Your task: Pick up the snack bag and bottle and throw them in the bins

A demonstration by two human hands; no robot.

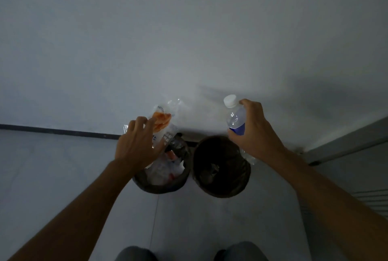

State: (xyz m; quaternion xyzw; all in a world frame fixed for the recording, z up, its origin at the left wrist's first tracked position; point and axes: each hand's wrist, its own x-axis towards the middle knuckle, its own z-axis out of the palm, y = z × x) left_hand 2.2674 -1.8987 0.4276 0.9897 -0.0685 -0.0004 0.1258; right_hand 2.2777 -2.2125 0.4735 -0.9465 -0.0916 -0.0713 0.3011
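My left hand (137, 143) grips a clear snack bag (164, 120) with an orange print, held above the left bin (163, 186). That bin holds crumpled white and red trash. In my right hand (255, 129) is a clear plastic bottle (236, 119) with a white cap and a blue label, cap pointing up. It hangs over the far right rim of the right bin (222, 191), a dark round bin lined with a black bag and nearly bare inside.
The two bins stand side by side on a pale tiled floor against a white wall with a dark skirting strip (58, 131). A grey door or panel (352, 145) lies to the right. My knees (136, 254) show at the bottom edge.
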